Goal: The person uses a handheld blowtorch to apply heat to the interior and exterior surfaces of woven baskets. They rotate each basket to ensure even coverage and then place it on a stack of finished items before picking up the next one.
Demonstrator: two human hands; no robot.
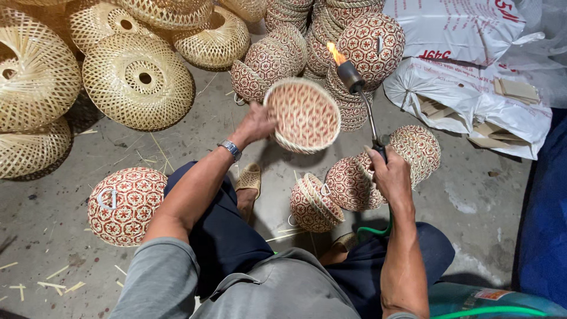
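My left hand (pixel 255 123) grips the rim of a small woven basket (pixel 304 115) with a red star pattern, its opening turned toward me. My right hand (pixel 388 174) holds the handle of a gas torch (pixel 361 97). The torch's thin metal tube rises to a burner head with a small orange flame just right of the basket's rim. A green hose (pixel 378 229) runs from the torch down past my right knee. I sit with my legs apart on a concrete floor.
Stacks of red-patterned baskets (pixel 354 47) stand beyond the flame, with more at my feet (pixel 348 183) and a domed one (pixel 124 204) at the left. Plain bamboo lampshades (pixel 139 80) fill the upper left. White sacks (pixel 472 94) lie at the right.
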